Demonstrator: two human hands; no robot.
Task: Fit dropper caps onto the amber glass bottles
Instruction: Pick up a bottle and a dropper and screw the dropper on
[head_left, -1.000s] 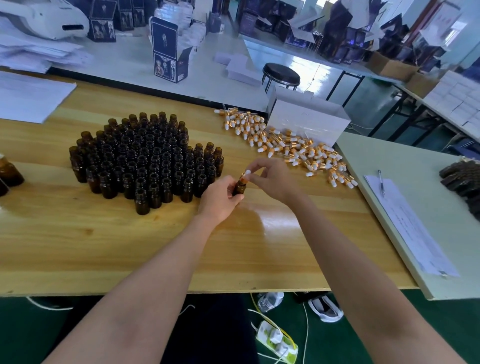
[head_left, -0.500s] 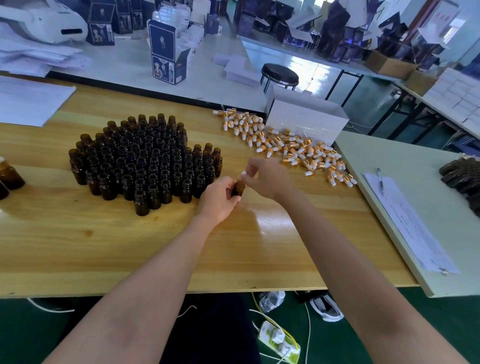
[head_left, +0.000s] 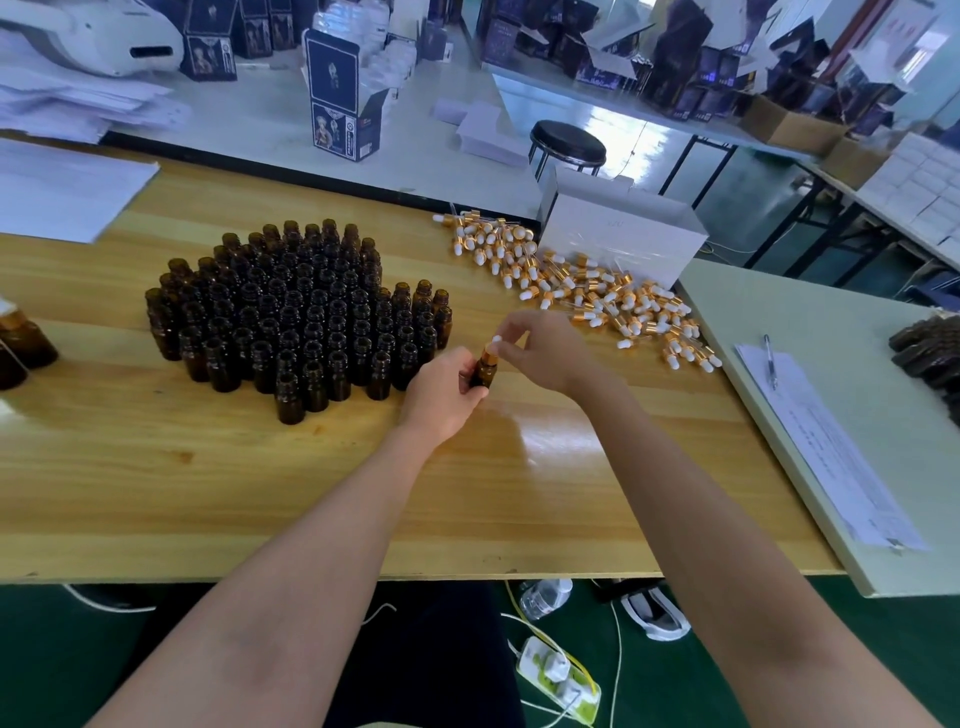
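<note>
Left hand (head_left: 441, 391): I saw it curled round a small cylindrical amber glass bottle (head_left: 485, 371).
Right hand (head_left: 545, 354): fingertips pinched the gold-collared, white-bulbed dropper cap (head_left: 491, 348).
Table (head_left: 260, 467): glossy wood.

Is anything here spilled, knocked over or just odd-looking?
Nothing broken or tipped: the uncapped amber bottles stand upright in a tight cluster. The dropper caps look spilled, strewn loose across the table beside the white box. Under the table, a plastic bottle and a power strip with tangled cords lie on the floor.
</note>
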